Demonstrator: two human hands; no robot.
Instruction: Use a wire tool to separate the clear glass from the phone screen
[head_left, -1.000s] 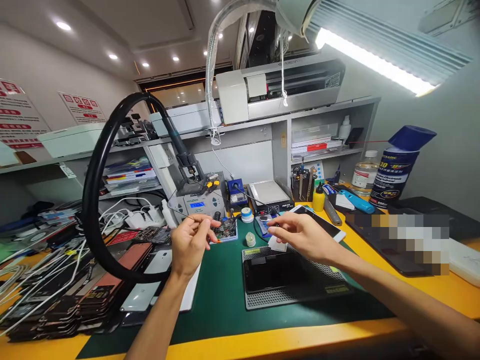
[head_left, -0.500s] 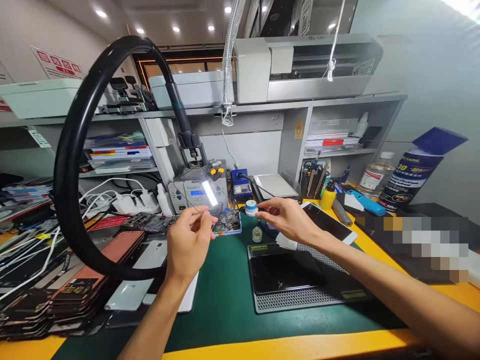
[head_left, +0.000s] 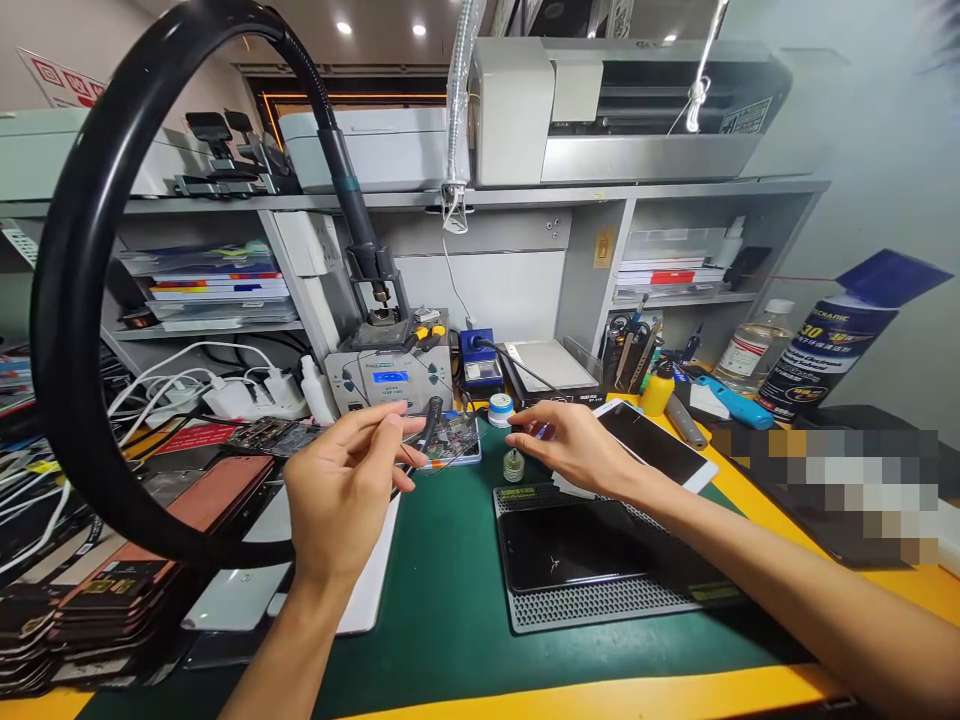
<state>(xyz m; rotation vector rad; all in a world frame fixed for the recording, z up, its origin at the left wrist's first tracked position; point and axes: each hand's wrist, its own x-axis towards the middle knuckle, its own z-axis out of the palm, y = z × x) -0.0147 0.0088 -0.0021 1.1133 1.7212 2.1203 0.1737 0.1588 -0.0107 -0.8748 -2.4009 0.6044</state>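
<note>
My left hand (head_left: 349,480) is raised left of the mat's middle. Its fingers close loosely around a thin dark wire-like piece (head_left: 409,443); its exact kind does not show. Beyond the fingertips a short black cylinder (head_left: 431,424) stands over a phone frame (head_left: 456,440) with exposed circuit boards. My right hand (head_left: 566,440) pinches a slim dark stick above the mouth of a small clear glass jar (head_left: 514,466). The jar stands upright on the green mat. Behind it is a white-and-blue round tub (head_left: 500,408). A black phone screen (head_left: 574,545) lies on a grey perforated pad (head_left: 547,612) nearby.
A thick black hose (head_left: 56,290) loops across the left, near my left forearm. Stacked phone parts (head_left: 142,590) lie below it. A grey soldering station (head_left: 390,375) stands at the back. A white phone (head_left: 652,445), yellow bottle (head_left: 658,390) and spray can (head_left: 829,350) sit right.
My left hand has shifted left and its fingers have loosened. The bright lit panel beside it now appears as a dark cylinder. My right hand stays over the jar; the view has shifted slightly.
</note>
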